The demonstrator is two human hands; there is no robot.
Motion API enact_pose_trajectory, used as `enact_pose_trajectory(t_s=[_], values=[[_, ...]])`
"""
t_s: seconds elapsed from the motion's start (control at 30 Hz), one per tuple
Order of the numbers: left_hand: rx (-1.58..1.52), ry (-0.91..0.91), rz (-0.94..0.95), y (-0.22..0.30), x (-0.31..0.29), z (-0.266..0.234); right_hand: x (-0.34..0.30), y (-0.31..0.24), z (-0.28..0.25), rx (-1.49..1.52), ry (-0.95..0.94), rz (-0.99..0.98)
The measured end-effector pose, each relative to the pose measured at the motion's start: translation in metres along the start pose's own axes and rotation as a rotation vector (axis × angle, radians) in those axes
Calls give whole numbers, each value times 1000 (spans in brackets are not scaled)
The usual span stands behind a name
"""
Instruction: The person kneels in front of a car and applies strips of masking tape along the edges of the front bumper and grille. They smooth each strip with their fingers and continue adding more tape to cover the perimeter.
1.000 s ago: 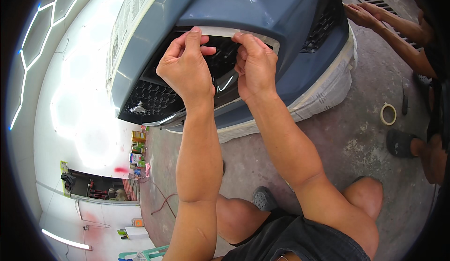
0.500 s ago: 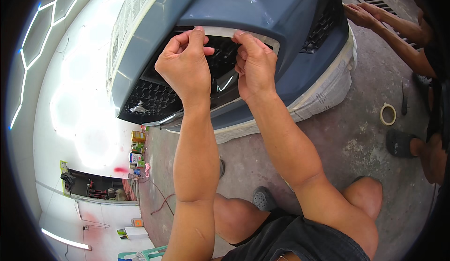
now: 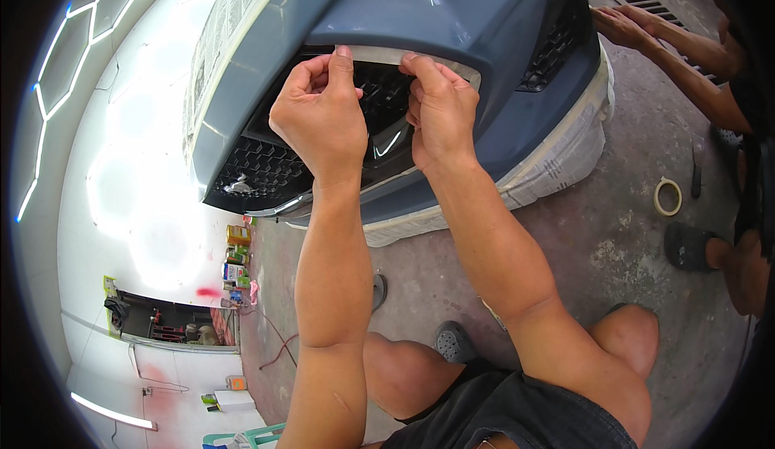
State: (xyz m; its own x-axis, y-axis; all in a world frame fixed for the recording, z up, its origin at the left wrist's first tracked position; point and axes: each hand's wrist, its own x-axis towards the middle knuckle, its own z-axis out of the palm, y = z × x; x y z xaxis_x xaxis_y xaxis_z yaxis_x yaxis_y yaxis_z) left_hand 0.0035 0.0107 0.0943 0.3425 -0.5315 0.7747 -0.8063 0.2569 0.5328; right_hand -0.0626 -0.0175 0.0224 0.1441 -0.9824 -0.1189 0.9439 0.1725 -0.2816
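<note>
A pale strip of masking tape runs along the upper edge of a black honeycomb grille on a blue-grey car bumper. My left hand is closed at the strip's left part, thumb up against it and fingers curled. To its right, my right hand pinches the strip's lower edge between thumb and forefinger. Past the right hand, the tape continues around the grille's corner. My hands hide part of the grille, and the fingertips' exact hold is partly covered.
Masking paper skirts the bumper's lower edge. At right, another person's hands are near the car. A tape roll lies on the concrete floor near that person's shoe. Cans line the left wall.
My left hand has shifted very slightly to the right, its thumb still at the tape. My right hand stays almost in place.
</note>
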Motion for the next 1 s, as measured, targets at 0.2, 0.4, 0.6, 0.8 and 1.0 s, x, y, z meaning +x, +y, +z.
enact_pose_trajectory(t_s=[0.2, 0.4, 0.6, 0.8, 1.0], values=[[77, 27, 50, -7, 0, -3, 0, 3, -1, -72, 42, -16], [102, 84, 67, -8, -10, -10, -4, 6, -26, -69, 126, -45], [544, 101, 893, -26, -18, -5, -1, -5, -50, 20, 168, -99], [994, -261, 830, -65, -43, 7, 0, -8, -63, 56, 175, -132], [1093, -363, 793, -66, -47, 0, 3, -10, -71, 31, 156, -118]])
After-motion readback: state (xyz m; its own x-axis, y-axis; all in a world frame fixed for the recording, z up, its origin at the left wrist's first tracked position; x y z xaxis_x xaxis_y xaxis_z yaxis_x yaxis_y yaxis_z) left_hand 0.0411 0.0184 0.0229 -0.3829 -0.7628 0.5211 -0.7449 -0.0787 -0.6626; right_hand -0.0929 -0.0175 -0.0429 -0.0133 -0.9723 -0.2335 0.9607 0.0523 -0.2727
